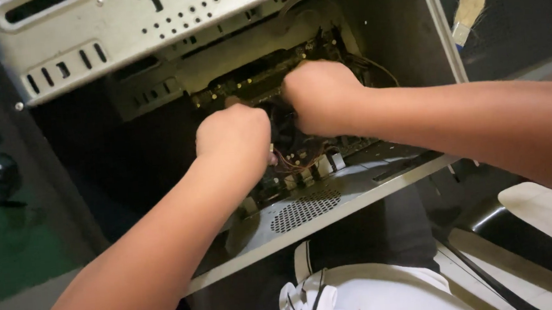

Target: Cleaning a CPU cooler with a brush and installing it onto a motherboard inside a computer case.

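Observation:
An open desktop computer case (119, 36) lies on its side in front of me. Both my hands reach into it over the green circuit board (270, 77). My left hand (233, 138) is curled into a fist just left of a dark part at the board's middle. My right hand (320, 97) is also closed, pressed against the same dark part from the right. What the fingers hold is hidden behind the knuckles. Thin red and dark wires (293, 163) run below the hands.
The case's perforated metal side wall (306, 211) lies below my hands. A small paintbrush (467, 15) rests on a dark surface at the top right. A green mat (11, 251) shows at the left. My lap and a white cloth (364, 298) fill the bottom.

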